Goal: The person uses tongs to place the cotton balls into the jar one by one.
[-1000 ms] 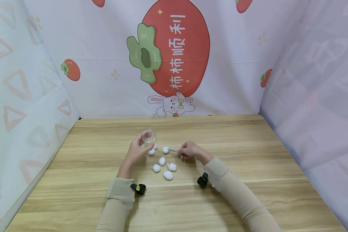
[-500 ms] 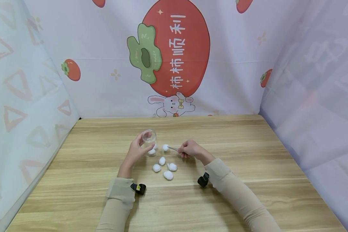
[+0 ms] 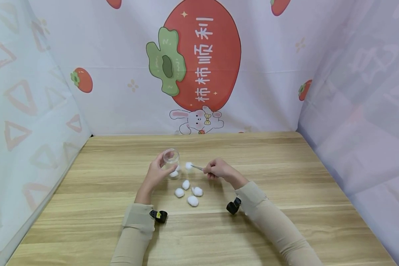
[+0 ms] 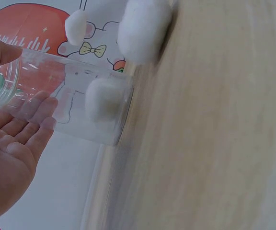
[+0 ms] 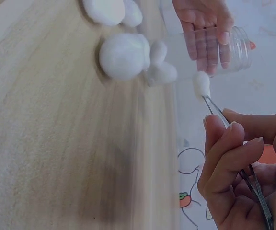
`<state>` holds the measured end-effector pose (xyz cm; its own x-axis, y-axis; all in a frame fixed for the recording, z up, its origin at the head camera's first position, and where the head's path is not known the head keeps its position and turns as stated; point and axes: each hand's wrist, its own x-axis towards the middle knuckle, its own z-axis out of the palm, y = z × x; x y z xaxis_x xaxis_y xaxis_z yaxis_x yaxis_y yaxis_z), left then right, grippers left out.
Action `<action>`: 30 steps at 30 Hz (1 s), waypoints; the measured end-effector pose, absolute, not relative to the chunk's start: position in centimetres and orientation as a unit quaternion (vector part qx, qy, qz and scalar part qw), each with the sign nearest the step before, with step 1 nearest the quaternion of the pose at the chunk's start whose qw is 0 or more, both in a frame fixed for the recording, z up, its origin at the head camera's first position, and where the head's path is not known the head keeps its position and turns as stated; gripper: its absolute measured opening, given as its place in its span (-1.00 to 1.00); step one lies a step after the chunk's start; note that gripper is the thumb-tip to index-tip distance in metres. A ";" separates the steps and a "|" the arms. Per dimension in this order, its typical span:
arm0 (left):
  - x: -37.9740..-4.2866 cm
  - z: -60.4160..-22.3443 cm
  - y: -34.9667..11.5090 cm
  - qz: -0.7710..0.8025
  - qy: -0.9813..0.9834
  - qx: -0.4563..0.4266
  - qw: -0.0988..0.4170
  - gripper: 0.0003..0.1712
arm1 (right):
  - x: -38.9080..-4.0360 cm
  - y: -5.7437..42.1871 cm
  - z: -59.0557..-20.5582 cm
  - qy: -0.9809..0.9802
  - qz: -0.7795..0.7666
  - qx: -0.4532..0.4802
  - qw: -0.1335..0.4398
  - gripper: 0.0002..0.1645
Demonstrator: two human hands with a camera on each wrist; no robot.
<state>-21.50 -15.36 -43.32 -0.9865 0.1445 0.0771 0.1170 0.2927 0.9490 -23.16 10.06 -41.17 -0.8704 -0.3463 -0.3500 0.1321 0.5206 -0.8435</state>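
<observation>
My left hand [image 3: 157, 173] grips a clear jar [image 3: 171, 157] that stands upright with its mouth uncovered. In the left wrist view the thumb and fingers curl round the jar near its threaded neck, and a cotton ball [image 4: 103, 101] shows at its bottom. My right hand [image 3: 217, 170] pinches metal tweezers [image 5: 213, 106], whose tips hold another cotton ball [image 5: 201, 85]. That ball is raised off the table just right of the jar, lower than its mouth.
Several loose cotton balls [image 3: 193, 201] lie on the wooden table [image 3: 269, 159] in front of the jar, between the forearms. A printed cloth backdrop [image 3: 119, 103] rises behind the table's far edge, with cloth walls at both sides.
My right hand has lifted the tweezers and their cotton ball upward and slightly toward the jar. The left hand, the jar and the loose cotton balls keep their places.
</observation>
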 end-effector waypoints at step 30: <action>-22.0 -44.1 -15.6 0.591 0.801 0.096 -0.005 -0.29 | -23.0 10.5 -38.6 0.823 -0.512 -0.085 0.230 -0.71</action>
